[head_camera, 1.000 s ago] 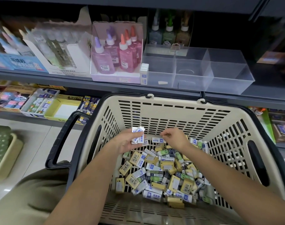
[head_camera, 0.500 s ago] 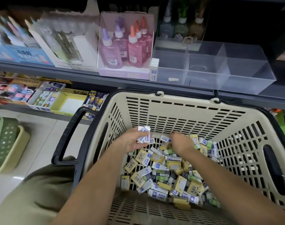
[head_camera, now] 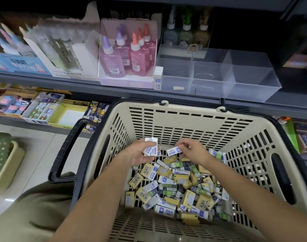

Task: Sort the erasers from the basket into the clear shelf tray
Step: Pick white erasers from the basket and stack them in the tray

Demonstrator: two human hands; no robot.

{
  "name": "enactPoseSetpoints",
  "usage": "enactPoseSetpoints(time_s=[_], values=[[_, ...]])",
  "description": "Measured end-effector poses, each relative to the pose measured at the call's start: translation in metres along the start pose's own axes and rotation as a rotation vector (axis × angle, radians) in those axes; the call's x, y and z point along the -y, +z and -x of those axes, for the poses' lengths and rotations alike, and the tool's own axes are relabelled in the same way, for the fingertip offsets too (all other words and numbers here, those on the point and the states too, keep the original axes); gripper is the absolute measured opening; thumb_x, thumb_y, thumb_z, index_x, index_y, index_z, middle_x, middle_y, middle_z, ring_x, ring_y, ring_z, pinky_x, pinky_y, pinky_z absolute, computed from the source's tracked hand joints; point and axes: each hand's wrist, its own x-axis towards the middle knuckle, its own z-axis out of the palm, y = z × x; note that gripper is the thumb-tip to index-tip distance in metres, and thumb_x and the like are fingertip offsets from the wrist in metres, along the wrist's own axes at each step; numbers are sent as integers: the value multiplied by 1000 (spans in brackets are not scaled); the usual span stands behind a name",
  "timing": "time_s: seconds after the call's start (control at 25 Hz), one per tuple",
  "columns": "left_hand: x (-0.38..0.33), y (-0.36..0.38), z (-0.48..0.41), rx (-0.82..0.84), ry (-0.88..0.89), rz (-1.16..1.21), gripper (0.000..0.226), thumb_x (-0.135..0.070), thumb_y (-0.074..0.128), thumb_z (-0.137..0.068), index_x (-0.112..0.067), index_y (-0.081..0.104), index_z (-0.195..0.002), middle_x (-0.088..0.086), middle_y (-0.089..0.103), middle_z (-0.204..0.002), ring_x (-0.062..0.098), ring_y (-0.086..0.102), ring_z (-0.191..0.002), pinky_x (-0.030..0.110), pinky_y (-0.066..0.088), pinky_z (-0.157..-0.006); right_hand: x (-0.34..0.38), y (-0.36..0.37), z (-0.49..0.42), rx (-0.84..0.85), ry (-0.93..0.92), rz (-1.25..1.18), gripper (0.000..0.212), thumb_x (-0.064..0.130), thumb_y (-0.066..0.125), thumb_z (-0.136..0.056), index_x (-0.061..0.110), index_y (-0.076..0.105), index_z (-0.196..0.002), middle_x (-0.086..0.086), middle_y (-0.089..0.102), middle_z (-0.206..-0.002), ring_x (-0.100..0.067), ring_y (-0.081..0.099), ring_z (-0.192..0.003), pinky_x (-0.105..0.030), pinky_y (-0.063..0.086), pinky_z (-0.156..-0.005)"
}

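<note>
beige basket (head_camera: 193, 119) below: left hand (head_camera: 138, 151) clutches several erasers (head_camera: 151, 149); right hand (head_camera: 193, 151) fingertips pinch one eraser (head_camera: 173, 151).

Both forearms are showing bare, no sleeves reaching into view. Left hand (head_camera: 140, 152) and right hand (head_camera: 193, 151) are wearing nothing. Olive-khaki garment (head_camera: 32, 212) is showing lower left.

The basket (head_camera: 189, 123) is matt cream plastic, slotted all over, with a smooth black plastic handle (head_camera: 69, 147). The erasers (head_camera: 168, 186) heaped in it wear printed paper sleeves, white-and-blue, yellow or green, some with a slight sheen. On the matt grey metal shelf (head_camera: 62, 81) the shelf tray (head_camera: 217, 75) is clear, glossy plastic, beside glossy glue bottles (head_camera: 128, 56) in a cardboard box.
</note>
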Motion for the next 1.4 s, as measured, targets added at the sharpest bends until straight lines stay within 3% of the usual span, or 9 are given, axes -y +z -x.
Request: enactPoseSetpoints(time_s=[0.12, 0.28, 0.4, 0.52, 0.8, 0.96, 1.16, 1.28, 1.4], values=[[-4, 8, 6, 62, -25, -31, 19, -16, 62, -87, -13, 59, -105, 10, 71, -96, 19, 69, -81, 33, 55, -65, 20, -11, 11, 43, -4, -230, 12, 9, 54, -92, 16, 64, -96, 1, 64, -79, -1, 61, -59, -15, 50, -55], [-14, 29, 21, 196, 38, 29, 31, -10, 69, -81, -8, 60, -110, 8, 72, -90, 18, 69, -83, 32, 58, -70, 43, -27, 19, 7, -25, -391, 16, 3, 61, -86, 1, 62, -102, -3, 65, -75, 1, 60, -51, -12, 50, -54], [-31, 45, 36, 240, 173, 28, 31, -6, 66, -83, -9, 58, -113, 6, 70, -95, 18, 68, -86, 32, 57, -79, 56, -47, 26, 2, -64, -513, 16, 2, 63, -85, 10, 64, -98, -5, 70, -79, -5, 64, -60, -14, 53, -58], [-56, 52, 55, 255, 323, -55, 26, -9, 62, -86, -11, 58, -112, 5, 69, -98, 15, 67, -85, 28, 57, -75, 74, -71, 30, 7, -145, -551, 16, 4, 63, -85, 15, 65, -96, -5, 74, -80, -10, 69, -67, -17, 54, -57], [-131, 37, 86, -23, 709, 39, 11, -11, 58, -90, -14, 58, -101, 3, 71, -87, 9, 69, -73, 23, 57, -63, 147, -121, -4, -259, -342, -411, 18, 2, 64, -84, 18, 61, -77, 7, 70, -60, -4, 67, -59, -16, 52, -55], [-155, 25, 80, -93, 779, 82, 13, -14, 58, -91, -15, 56, -103, 6, 67, -95, 15, 64, -82, 22, 56, -63, 179, -134, -46, -569, -362, -80, 6, 19, 68, -81, 22, 66, -86, 1, 69, -81, -12, 65, -78, -24, 50, -74], [-155, 22, 62, -137, 764, 141, 8, -13, 58, -90, -18, 54, -95, -2, 69, -82, 11, 64, -76, 24, 54, -62, 194, -123, -91, -487, -340, 205, 17, 20, 60, -87, 15, 67, -102, -7, 70, -99, -20, 61, -85, -18, 37, -69], [-157, 20, 57, -108, 769, 145, 10, -13, 59, -90, -17, 54, -98, -5, 71, -79, 7, 67, -72, 22, 55, -60, 194, -113, -103, -325, -302, 213, 19, 22, 59, -90, 16, 67, -105, -5, 69, -104, -14, 60, -80, -20, 42, -71], [-155, 18, 55, -76, 768, 131, 8, -13, 58, -91, -16, 56, -98, 1, 67, -86, 10, 66, -77, 23, 55, -63, 192, -110, -106, -212, -295, 262, 26, 26, 48, -96, 18, 64, -114, -3, 65, -116, -18, 64, -95, -27, 48, -82]])
